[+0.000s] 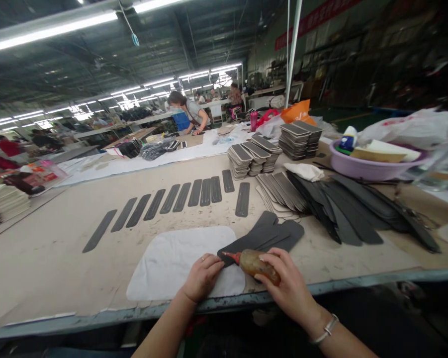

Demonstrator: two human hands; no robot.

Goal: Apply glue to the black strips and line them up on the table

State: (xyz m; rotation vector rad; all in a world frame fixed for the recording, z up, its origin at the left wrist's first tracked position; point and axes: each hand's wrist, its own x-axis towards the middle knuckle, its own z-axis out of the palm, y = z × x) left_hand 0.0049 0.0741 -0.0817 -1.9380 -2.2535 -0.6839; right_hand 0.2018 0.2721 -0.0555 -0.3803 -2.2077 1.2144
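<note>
My right hand [283,278] is wrapped round a brownish squeeze bottle [256,264] with a red nozzle, tilted toward the left. The nozzle tip is at the near end of a dark grey strip [242,244], part of a small fanned pile. At that same end, the fingers of my left hand [204,276] are pressed together; whether they pinch the strip or only rest on it is hard to see. Under the strip end and my left hand lies a white cloth [171,258]. Farther back, several dark strips [179,197] are laid out in a slanted row.
Stacks of pale-edged pieces [251,156] stand at the back. On the right are a fan of long black strips [350,209] and a purple basin [376,166] holding odds and ends. The table's edge [141,314] runs close in front. A co-worker [190,113] leans over the far side.
</note>
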